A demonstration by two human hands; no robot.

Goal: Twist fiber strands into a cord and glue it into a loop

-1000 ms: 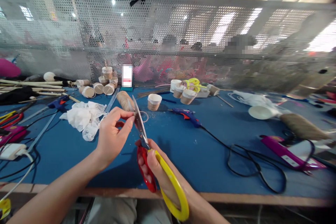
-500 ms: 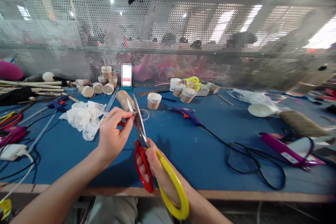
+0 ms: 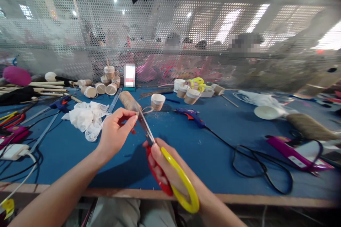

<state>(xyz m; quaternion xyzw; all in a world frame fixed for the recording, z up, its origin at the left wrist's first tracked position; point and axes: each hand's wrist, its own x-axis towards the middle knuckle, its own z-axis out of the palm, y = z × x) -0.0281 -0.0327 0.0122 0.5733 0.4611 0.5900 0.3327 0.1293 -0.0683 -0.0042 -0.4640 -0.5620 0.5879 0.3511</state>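
Observation:
My right hand grips a pair of scissors with one red and one yellow handle loop; its blades are closed and point up and away. My left hand pinches a small red piece right at the blade tips. Both hands hover above the blue table. Just beyond the blades lies a roll of brown twine with a loose loop of twine beside it.
White lace lies to the left, a blue glue gun with its black cord to the right. Small paper cups stand at the back before a perforated metal screen. Sticks, cables and tools crowd the left edge.
The scissor blades were open and have closed. My right hand has shifted slightly right and tilted the scissors; my left hand stays pinched at the blades.

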